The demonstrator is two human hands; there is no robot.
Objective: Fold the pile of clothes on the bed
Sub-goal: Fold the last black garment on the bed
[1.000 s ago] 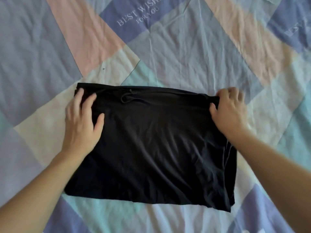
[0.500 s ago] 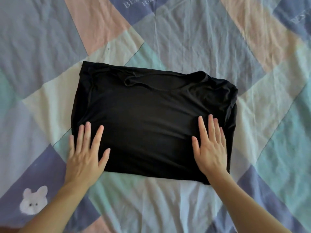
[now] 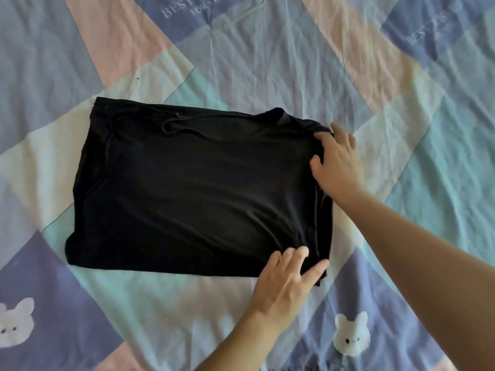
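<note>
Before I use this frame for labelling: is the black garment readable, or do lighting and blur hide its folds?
Head view: soft, even light, no glare; the black garment is so dark that its layers mostly merge, only faint creases showing; slight blur on the left hand and right hand; bedsheet wrinkles stay clear.

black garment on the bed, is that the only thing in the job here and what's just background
In the job:
- black garment, partly folded, flat on the bed
- left hand, at its near right corner
- right hand, at its far right corner

Just lying about:
- patchwork bedsheet
- its printed white bunnies
</note>
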